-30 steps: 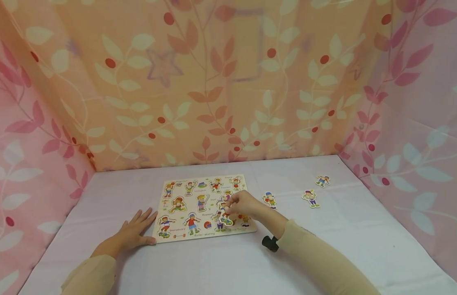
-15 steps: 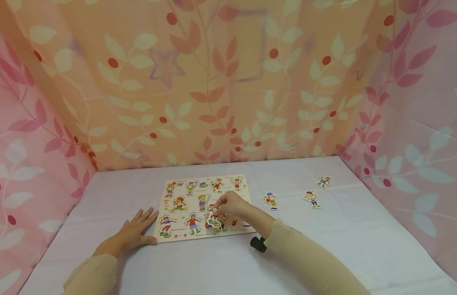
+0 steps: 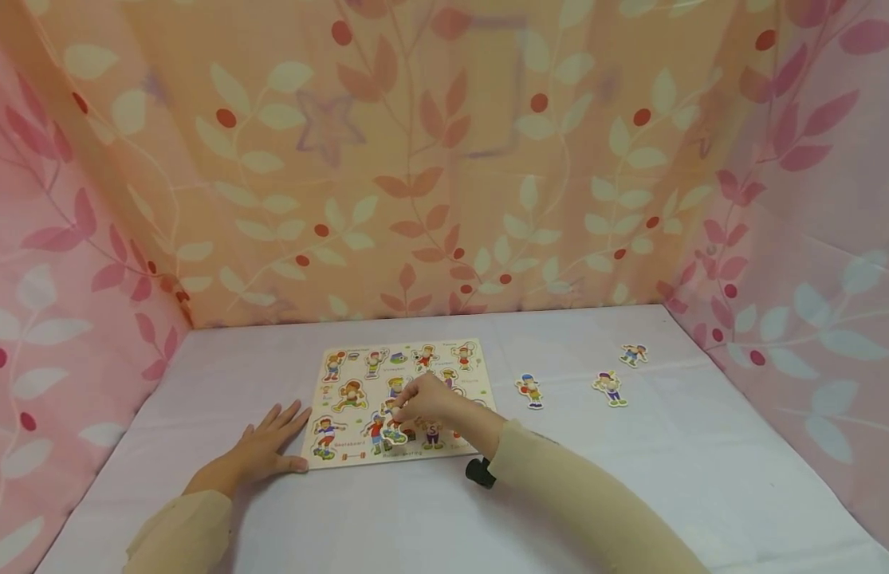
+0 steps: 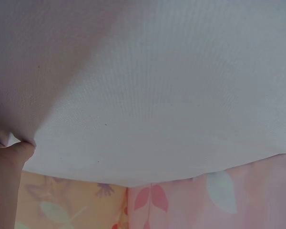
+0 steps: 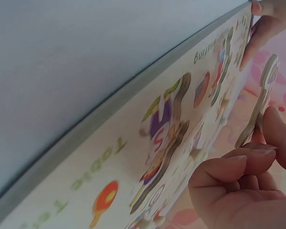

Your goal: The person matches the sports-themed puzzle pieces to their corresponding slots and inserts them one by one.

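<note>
A cream peg puzzle board (image 3: 375,399) with sports figures lies on the white table. My left hand (image 3: 268,446) rests at its left edge, fingers spread and thumb by the front corner. Over the board's front half, my right hand (image 3: 440,402) pinches a skateboarder puzzle piece (image 3: 394,429) between thumb and fingers. The right wrist view shows this puzzle piece (image 5: 258,105) on edge, raised off the board. In the head view it overlaps the printed roller-skating figure. At the front left is the board's skateboarding figure (image 3: 325,438). In the left wrist view only part of the left hand (image 4: 7,164) shows.
Three loose puzzle pieces lie right of the board: a figure in a blue cap (image 3: 530,392), one in purple trousers (image 3: 611,389) and a smaller one in blue (image 3: 634,355). Leaf-patterned curtains (image 3: 415,199) enclose the table's back and sides. A black object (image 3: 480,472) sits under the right wrist.
My right hand has moved left across the board with the skateboarder puzzle piece, from its right part towards the roller-skating figure. The left hand has stayed at the board's left edge.
</note>
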Tool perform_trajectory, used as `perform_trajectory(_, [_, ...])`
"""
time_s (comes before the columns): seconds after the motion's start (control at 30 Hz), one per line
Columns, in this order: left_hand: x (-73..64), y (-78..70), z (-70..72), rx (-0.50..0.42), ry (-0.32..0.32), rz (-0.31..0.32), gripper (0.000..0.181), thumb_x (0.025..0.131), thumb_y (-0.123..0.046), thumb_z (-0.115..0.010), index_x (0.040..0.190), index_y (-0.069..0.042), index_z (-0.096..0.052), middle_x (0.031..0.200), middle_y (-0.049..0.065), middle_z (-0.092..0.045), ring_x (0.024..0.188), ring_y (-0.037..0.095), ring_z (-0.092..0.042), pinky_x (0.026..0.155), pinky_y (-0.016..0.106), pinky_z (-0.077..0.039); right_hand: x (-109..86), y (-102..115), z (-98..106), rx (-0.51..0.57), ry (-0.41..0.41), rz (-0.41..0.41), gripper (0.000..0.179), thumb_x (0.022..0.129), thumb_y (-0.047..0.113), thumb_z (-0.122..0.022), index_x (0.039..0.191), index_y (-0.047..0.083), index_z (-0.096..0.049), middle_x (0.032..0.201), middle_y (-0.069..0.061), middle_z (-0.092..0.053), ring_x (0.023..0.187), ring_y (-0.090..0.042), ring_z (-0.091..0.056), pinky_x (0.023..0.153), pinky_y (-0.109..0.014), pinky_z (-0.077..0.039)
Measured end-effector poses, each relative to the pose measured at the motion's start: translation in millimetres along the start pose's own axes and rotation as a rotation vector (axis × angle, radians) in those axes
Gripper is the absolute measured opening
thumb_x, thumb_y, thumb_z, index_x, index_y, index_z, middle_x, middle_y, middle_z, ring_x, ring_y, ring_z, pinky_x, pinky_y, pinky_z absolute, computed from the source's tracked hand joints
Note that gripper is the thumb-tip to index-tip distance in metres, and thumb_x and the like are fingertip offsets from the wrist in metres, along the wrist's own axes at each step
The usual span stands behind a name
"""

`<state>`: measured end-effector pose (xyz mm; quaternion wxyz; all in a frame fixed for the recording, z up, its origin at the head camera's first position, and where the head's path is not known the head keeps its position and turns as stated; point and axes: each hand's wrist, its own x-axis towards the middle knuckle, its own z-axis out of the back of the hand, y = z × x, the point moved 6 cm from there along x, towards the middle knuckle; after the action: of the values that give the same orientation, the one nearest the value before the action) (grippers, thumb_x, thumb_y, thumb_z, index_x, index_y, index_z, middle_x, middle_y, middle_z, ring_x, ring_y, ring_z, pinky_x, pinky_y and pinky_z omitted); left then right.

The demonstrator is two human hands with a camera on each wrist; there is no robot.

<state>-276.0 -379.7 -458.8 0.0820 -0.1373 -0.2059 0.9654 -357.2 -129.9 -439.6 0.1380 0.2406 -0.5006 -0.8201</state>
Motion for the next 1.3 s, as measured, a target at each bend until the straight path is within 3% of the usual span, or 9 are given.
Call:
perform_trajectory(0.37, [2.1,-1.3,0.5,-0.009,-0.005,-0.009,0.1,0.076,-0.049,-0.075,0.149,0.002,-0.03,0.155,0.03,-0.014,0.139,0.056,-0.002,0.1,0.078,0.0,1.1,10,-19,-0.013,0.014,-0.024,0.008,0.08,-0.001,-0.077,0.081,0.002,-0.07,0.084,-0.005,-0.062,0.066,-0.013,-0.055,0.055,-0.024,-0.046])
perform_trajectory(0.57, [2.3,-2.4,2.3,-0.004,-0.005,-0.013,0.1,0.076,-0.05,-0.075,0.149,0.003,-0.03,0.155,0.031,-0.015,0.139,0.056,-0.003,0.1,0.078,0.0,6.7,11,-27,-0.061,-0.02,-0.011,0.009,0.078,0.002,-0.079,0.078,0.005,-0.071,0.083,-0.001,-0.06,0.072,-0.012,-0.053,0.06,-0.023,-0.043])
perform_trajectory(0.83, [-0.1,-4.2,4.4,0.014,-0.005,0.001,0.099,0.076,-0.049,-0.075,0.148,0.003,-0.03,0.155,0.031,-0.015,0.139,0.057,-0.004,0.1,0.078,-0.003,12.7,16,-42,-0.043,-0.06,-0.035,0.011,0.077,0.003,-0.081,0.079,0.004,-0.07,0.08,0.0,-0.06,0.072,-0.012,-0.051,0.062,-0.024,-0.043])
perform_trajectory(1.07, [-0.6,-3.3,2.1,-0.001,-0.004,-0.014,0.099,0.077,-0.049,-0.074,0.148,0.003,-0.031,0.154,0.031,-0.014,0.138,0.058,-0.003,0.099,0.079,-0.002,13.8,22,-54,0.002,-0.039,-0.041,0.011,0.076,-0.001,-0.081,0.077,0.002,-0.07,0.085,-0.001,-0.061,0.072,-0.011,-0.054,0.068,-0.024,-0.046])
perform_trajectory(1.3, [-1.8,-3.0,1.7,0.011,0.0,-0.001,0.099,0.077,-0.05,-0.074,0.148,0.003,-0.031,0.154,0.031,-0.015,0.138,0.058,-0.004,0.099,0.079,-0.003,18.6,26,-66,0.024,-0.049,-0.051,0.012,0.074,-0.003,-0.081,0.076,0.002,-0.07,0.081,-0.001,-0.063,0.071,-0.012,-0.057,0.064,-0.023,-0.046])
